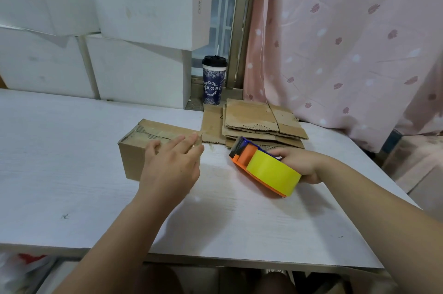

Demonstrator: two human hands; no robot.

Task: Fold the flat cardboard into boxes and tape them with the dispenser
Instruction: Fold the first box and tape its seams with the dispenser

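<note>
Cardboard box: one brown cardboard box [134, 159], folded shut, lies left of centre on the table, with a glossy strip of tape along its top seam.
Flat cardboard: one stack of flat brown cardboard sheets [259, 118] at the far edge, just behind the dispenser. There are several sheets, but the exact count cannot be told.
Dispenser: one orange plastic tape dispenser [242, 162] rests on the table right of the box and apart from it. Its blade end points to the stack.
Tape: one yellow tape roll [273, 174] is mounted on the dispenser.
Left hand: the left hand [170, 164] lies flat on the box top, fingers straight and close together, with the tips at the box's right end.
Right hand: the right hand [299, 164] grips the dispenser from the right, fingers curled round its far side.
Surface: a white wood-grain table [72, 174].
Cup: one dark blue paper cup [214, 82] with a black lid and a straw stands on the sill beyond the table.
Room: at least four white foam blocks [131, 71] are stacked at the back left. A pink patterned curtain [347, 42] hangs at the right, beside a window frame [241, 30].
</note>
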